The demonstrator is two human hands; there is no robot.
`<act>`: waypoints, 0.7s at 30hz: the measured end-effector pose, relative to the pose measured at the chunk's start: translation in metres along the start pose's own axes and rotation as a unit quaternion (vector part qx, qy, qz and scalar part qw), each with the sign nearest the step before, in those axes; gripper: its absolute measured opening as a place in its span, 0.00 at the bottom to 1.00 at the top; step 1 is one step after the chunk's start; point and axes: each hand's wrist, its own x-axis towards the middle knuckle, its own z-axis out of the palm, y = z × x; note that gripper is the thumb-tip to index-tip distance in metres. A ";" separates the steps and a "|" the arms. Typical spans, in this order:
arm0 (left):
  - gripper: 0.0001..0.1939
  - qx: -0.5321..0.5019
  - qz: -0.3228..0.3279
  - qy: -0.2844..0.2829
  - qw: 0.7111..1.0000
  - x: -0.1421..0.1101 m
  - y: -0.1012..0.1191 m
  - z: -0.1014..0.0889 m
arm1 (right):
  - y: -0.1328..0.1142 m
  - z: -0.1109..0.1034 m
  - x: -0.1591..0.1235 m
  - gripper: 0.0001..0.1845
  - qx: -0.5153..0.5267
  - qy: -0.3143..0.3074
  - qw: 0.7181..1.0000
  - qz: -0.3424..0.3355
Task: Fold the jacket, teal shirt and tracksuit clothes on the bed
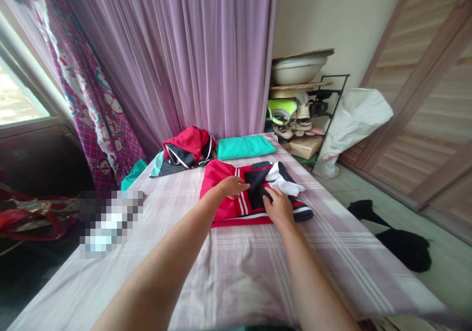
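A red, dark navy and white garment (224,200), which looks like a sports jacket, lies partly folded on the plaid-covered table (236,262). White stripes cross its red part, and a white portion is bunched at its far right. My left hand (235,187) rests over the striped middle, fingers stretched to the right. On the dark part lies my right hand (279,205), its fingers spread and touching the cloth. Neither hand grips anything visible.
Behind the garment lie a folded turquoise cloth (246,147) and a crumpled red and dark garment (188,146). A pixelated patch covers something at the left. Right of the table stand a shoe rack (332,119) and a white sack (356,124); black cloth (403,247) lies on the floor.
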 end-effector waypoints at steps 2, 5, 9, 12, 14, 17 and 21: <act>0.13 -0.014 -0.029 -0.002 0.999 -0.007 -0.007 -0.004 | -0.001 -0.001 0.001 0.21 0.004 -0.007 1.000 0.000; 0.15 -0.013 -0.057 0.049 0.997 -0.017 -0.032 -0.038 | -0.009 -0.004 0.001 0.21 0.019 -0.005 1.000 -0.012; 0.18 0.022 -0.116 0.135 0.984 -0.022 -0.078 -0.091 | -0.029 -0.006 0.001 0.22 0.059 -0.010 0.996 -0.064; 0.21 0.030 -0.158 0.147 0.976 -0.018 -0.109 -0.108 | -0.040 -0.007 -0.002 0.23 0.020 -0.037 0.996 -0.080; 0.24 0.027 -0.171 0.140 0.975 -0.010 -0.123 -0.108 | -0.040 -0.012 -0.004 0.24 -0.047 -0.037 0.997 -0.052; 0.25 0.023 -0.163 0.134 0.977 0.008 -0.136 -0.102 | -0.028 -0.027 -0.006 0.25 -0.143 -0.013 0.990 -0.005; 0.23 0.025 -0.118 0.134 0.984 0.040 -0.143 -0.096 | 0.003 -0.050 -0.002 0.29 -0.226 -0.024 0.970 0.089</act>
